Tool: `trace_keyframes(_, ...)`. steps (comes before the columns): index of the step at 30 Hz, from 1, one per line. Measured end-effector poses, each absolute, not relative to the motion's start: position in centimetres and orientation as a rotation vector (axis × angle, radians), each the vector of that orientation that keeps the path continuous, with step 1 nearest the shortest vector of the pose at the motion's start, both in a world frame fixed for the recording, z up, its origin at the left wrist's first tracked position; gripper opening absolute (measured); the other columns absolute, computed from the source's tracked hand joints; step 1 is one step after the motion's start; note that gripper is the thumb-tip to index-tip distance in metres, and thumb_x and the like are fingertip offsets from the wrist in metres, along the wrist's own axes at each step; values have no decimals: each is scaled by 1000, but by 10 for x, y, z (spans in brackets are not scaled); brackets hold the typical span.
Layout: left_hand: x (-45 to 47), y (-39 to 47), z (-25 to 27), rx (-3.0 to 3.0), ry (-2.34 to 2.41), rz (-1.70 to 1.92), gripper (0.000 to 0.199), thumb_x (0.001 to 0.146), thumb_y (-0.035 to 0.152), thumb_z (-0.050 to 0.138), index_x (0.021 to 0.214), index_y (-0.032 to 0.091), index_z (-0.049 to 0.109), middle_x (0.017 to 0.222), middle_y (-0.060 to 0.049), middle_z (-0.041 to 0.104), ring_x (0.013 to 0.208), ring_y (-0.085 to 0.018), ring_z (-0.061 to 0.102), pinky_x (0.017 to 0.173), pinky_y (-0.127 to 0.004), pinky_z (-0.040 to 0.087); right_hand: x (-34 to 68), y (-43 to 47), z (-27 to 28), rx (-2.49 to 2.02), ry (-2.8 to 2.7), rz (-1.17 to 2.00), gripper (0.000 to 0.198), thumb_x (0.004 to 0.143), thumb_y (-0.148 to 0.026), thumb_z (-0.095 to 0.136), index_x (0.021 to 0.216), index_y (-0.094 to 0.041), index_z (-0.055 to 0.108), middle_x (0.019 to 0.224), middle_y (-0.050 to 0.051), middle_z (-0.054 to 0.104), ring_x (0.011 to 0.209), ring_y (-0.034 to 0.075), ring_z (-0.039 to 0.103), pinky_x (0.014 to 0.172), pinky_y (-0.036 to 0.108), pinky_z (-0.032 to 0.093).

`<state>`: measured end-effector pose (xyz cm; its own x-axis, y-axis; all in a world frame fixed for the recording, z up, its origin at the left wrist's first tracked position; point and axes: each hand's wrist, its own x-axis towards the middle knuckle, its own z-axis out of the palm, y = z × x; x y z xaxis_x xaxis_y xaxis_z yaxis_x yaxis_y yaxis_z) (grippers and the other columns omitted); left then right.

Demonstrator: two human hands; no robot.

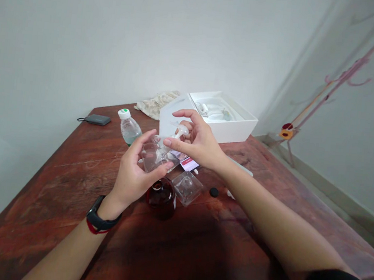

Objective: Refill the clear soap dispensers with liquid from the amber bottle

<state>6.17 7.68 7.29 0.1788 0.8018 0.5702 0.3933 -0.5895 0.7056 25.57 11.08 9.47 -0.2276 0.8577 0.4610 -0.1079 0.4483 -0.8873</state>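
Plastic container (152, 156) sits in the curled left hand (133, 174), above the brown bottle (160, 199). The right hand (203, 144), partly open, seems to hold a whitish piece (181, 131) there too. Probably they're being handled together; next needs gentle, steady holding.

Readable txt: none.
Card (189, 164), mid-tbl (68, 190), just in front of wht box (233, 130) nr far R corner: printed, red band, too sm. & blurry to read.
Water btl cap (124, 114), btwn far L corner & mid-tbl: sm. grn mark, can't make out.
Amber btl (159, 196), mid-tbl: pale label on R side, seen nearly edge-on, illeg.
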Motion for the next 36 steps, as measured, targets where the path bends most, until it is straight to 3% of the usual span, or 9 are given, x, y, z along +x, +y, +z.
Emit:
trace_keyframes(8, 58, 80, 71, 2053, 1160, 1418, 71, 85, 48, 83, 146, 21, 57, 136, -12, 71, 122, -30, 71, 96, -41, 63, 265, 116, 94, -617, -1584, 1045, 67, 73, -36, 90, 131, -28, 56, 96, -1, 61, 74, 15, 61, 60, 28, 49)
trace_keyframes(14, 60, 79, 72, 2026, 1134, 1437, 71, 85, 48, 84, 145, 22, 57, 136, -12, 71, 126, -31, 69, 99, -42, 62, 264, 113, 95, -615, -1588, 1060, 64, 72, -41, 92, 128, -31, 62, 113, 4, 68, 82, 18, 62, 61, 30, 52)
trace_keyframes(20, 59, 79, 69, 2036, 1149, 1421, 73, 84, 49, 85, 146, 21, 58, 141, -12, 70, 130, -32, 68, 109, -45, 57, 258, 115, 93, -624, -1503, 1022, 57, 66, -43, 97, 107, -25, 63, 96, 1, 68, 82, 17, 64, 71, 32, 55)
trace_keyframes(24, 58, 81, 67, 1981, 1155, 1440, 76, 82, 50, 86, 147, 19, 59, 139, -13, 72, 129, -33, 68, 111, -47, 55, 259, 119, 89, -544, -1538, 1092, 58, 74, -45, 93, 117, -26, 60, 106, 3, 71, 81, 15, 63, 69, 30, 56)
trace_keyframes(27, 59, 82, 66, 1942, 1144, 1468, 77, 82, 50, 86, 147, 19, 59, 139, -13, 72, 129, -33, 69, 109, -46, 57, 258, 121, 86, -555, -1535, 1096, 69, 68, -43, 97, 123, -29, 58, 121, 4, 66, 80, 13, 60, 62, 26, 53)
trace_keyframes(32, 60, 81, 65, 1935, 1128, 1473, 76, 82, 49, 86, 147, 20, 60, 139, -12, 72, 131, -34, 67, 110, -46, 57, 260, 123, 86, -583, -1550, 1096, 63, 70, -43, 96, 118, -26, 58, 99, 1, 67, 82, 15, 61, 68, 29, 55)
trace_keyframes(36, 59, 83, 61, 1905, 1092, 1499, 76, 85, 48, 85, 150, 21, 58, 141, -12, 71, 132, -33, 67, 114, -48, 53, 262, 123, 86, -508, -1565, 1170, 70, 72, -39, 94, 129, -29, 55, 114, 4, 69, 90, 18, 64, 69, 31, 57)
